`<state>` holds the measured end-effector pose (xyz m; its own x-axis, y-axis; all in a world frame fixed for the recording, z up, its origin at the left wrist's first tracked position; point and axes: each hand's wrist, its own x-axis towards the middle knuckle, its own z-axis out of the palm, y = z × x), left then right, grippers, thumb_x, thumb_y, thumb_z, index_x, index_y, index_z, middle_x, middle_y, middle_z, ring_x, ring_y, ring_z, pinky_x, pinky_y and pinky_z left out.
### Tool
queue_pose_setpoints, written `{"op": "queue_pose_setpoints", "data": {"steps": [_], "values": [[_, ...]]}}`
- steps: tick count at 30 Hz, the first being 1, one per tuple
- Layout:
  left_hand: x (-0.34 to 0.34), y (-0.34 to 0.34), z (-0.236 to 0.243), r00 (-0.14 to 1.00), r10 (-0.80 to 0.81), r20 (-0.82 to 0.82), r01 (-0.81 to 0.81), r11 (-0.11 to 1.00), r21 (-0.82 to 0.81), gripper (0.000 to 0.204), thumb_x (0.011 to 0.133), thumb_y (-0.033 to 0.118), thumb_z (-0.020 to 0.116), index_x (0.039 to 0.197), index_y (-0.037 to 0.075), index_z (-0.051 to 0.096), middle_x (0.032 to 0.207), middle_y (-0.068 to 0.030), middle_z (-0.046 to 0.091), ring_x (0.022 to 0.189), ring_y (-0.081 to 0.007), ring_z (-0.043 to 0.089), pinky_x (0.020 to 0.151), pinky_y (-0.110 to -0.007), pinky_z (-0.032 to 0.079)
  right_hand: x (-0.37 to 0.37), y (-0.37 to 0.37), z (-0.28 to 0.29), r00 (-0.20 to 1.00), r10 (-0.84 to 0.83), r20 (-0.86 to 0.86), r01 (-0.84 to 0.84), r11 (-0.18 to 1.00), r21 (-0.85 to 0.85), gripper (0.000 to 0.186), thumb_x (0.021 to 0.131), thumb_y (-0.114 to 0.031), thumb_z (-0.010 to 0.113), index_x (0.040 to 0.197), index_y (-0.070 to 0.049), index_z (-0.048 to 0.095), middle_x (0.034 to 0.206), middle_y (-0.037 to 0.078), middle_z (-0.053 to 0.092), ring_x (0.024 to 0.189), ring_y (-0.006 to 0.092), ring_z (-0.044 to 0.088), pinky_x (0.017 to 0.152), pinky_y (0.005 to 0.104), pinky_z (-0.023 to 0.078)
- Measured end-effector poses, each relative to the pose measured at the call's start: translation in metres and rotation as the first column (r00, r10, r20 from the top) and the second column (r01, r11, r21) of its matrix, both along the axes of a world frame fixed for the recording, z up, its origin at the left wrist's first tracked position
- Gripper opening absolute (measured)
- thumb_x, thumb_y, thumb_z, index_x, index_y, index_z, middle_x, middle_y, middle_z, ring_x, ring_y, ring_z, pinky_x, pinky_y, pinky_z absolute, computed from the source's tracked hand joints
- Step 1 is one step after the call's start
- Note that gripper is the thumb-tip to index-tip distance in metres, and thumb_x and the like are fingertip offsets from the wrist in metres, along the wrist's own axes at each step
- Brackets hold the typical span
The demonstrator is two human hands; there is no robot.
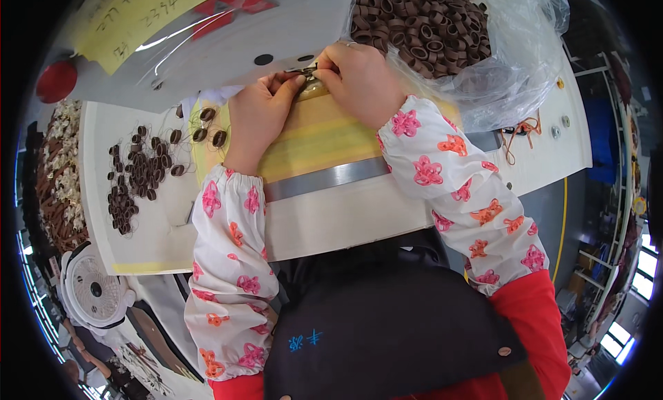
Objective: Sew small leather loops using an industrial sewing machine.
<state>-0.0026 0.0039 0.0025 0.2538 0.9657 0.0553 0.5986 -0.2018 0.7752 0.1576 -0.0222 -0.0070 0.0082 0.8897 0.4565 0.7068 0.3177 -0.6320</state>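
Positioning, we judge, is the step in hand: left hand (266, 108) and right hand (364, 75) pinch a small dark piece (308, 73), mostly hidden, at the grey machine's (235, 58) near edge, the next move seemingly calling for steady alignment.

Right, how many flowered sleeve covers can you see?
2: the left sleeve cover, worn just below the left hand, and the right sleeve cover, worn just below the right hand. Background clutter could hide others.
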Motion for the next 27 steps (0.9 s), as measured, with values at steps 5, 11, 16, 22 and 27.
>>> {"op": "queue_pose_setpoints", "data": {"steps": [5,11,16,22,27], "values": [[-0.003,-0.003,-0.004,0.993,-0.110,0.049,0.091,0.952,0.294,0.025,0.078,0.028,0.062,0.074,0.003,0.064,0.054,-0.0057,0.056,0.047,-0.0167,0.051,0.047,-0.028,0.039,0.000,-0.008,0.006,0.997,0.032,0.066,-0.037,0.997,0.065,0.011,0.072,-0.006,0.061,0.077,0.000,0.055,0.068,0.012,0.058,0.060,0.0273,0.057,0.055,0.0346,0.044],[-0.033,-0.038,0.007,0.984,-0.008,-0.179,0.102,0.845,0.525,0.029,0.077,0.023,0.063,0.057,0.004,0.055,0.045,-0.0035,0.047,0.040,-0.0178,0.041,0.066,-0.031,0.034,0.034,-0.019,0.027,0.985,-0.105,0.134,0.086,0.987,0.139,0.007,0.072,-0.009,0.060,0.076,-0.004,0.056,0.073,0.009,0.059,0.067,0.0283,0.058,0.058,0.0366,0.046],[-0.097,-0.028,0.002,0.978,0.092,-0.186,-0.008,0.913,0.408,0.030,0.077,0.022,0.064,0.056,0.004,0.055,0.044,-0.0003,0.045,0.041,-0.0132,0.037,0.068,-0.029,0.031,0.057,-0.018,0.032,0.976,-0.109,0.191,0.089,0.990,0.111,0.012,0.069,-0.004,0.062,0.080,-0.002,0.058,0.072,0.010,0.057,0.059,0.0214,0.055,0.056,0.0296,0.046],[-0.075,-0.032,0.015,0.975,0.124,-0.186,0.007,0.814,0.580,0.015,0.077,0.016,0.061,0.084,0.003,0.063,0.077,-0.0084,0.060,0.071,-0.0212,0.053,0.076,-0.032,0.037,0.044,-0.014,0.021,0.884,-0.161,0.438,0.122,0.986,0.116,0.013,0.070,-0.005,0.052,0.082,-0.003,0.056,0.082,0.011,0.056,0.071,0.0299,0.057,0.061,0.0390,0.047],[-0.019,-0.034,0.001,0.965,-0.027,-0.262,0.188,0.767,0.613,0.032,0.078,0.011,0.055,0.107,-0.001,0.052,0.100,-0.0173,0.057,0.092,-0.0336,0.050,0.081,-0.041,0.038,0.039,-0.011,0.022,0.859,-0.192,0.475,0.149,0.981,0.128,0.010,0.070,-0.004,0.050,0.078,-0.003,0.055,0.080,0.012,0.056,0.070,0.0310,0.057,0.060,0.0400,0.047]]}}
